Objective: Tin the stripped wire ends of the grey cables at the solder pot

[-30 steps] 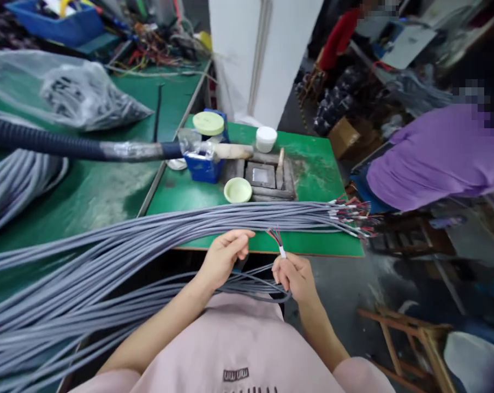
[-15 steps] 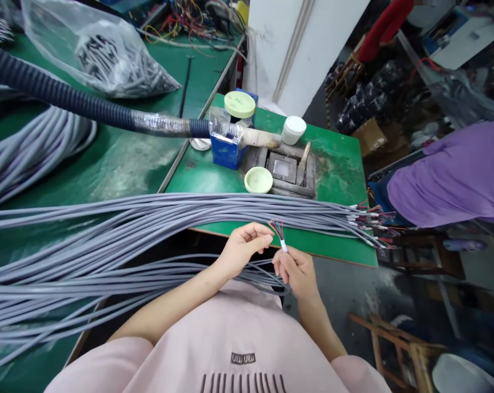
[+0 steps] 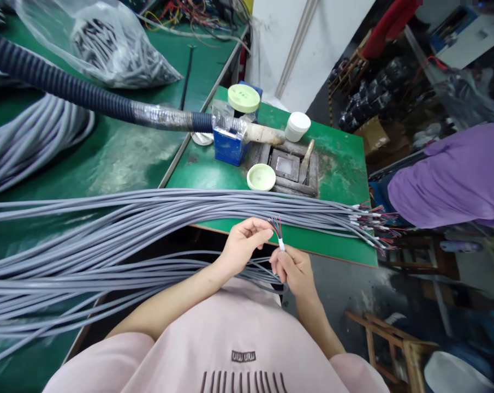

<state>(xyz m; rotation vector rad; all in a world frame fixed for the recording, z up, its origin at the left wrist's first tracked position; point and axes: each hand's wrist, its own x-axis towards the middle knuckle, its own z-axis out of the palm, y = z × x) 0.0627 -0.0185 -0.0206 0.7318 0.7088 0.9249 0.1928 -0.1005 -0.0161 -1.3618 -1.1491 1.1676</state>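
Observation:
My right hand (image 3: 292, 268) is closed on a grey cable just below its white sleeve (image 3: 281, 244). Thin coloured wires (image 3: 277, 226) fan upward out of that sleeve. At their left side, my left hand (image 3: 249, 243) pinches the end of one or more of these wires between thumb and forefinger; its grip on them is partly hidden by the fingers. Behind both hands, a bundle of grey cables (image 3: 214, 203) runs across the green table, with stripped wire ends (image 3: 378, 221) at the right. More grey cables (image 3: 148, 273) pass beneath my left forearm.
A ribbed black hose (image 3: 95, 106) reaches over the table to a blue box (image 3: 229, 146). Near it are a square pot (image 3: 286, 165), a brush-like tool (image 3: 307, 161), a pale green dish (image 3: 261, 177) and a white tub (image 3: 298, 126). A person in purple (image 3: 451, 174) is at right.
The view has shifted slightly. My hands stay close together at the wire ends, and the left fingertips remain pinched beside the fanned wires.

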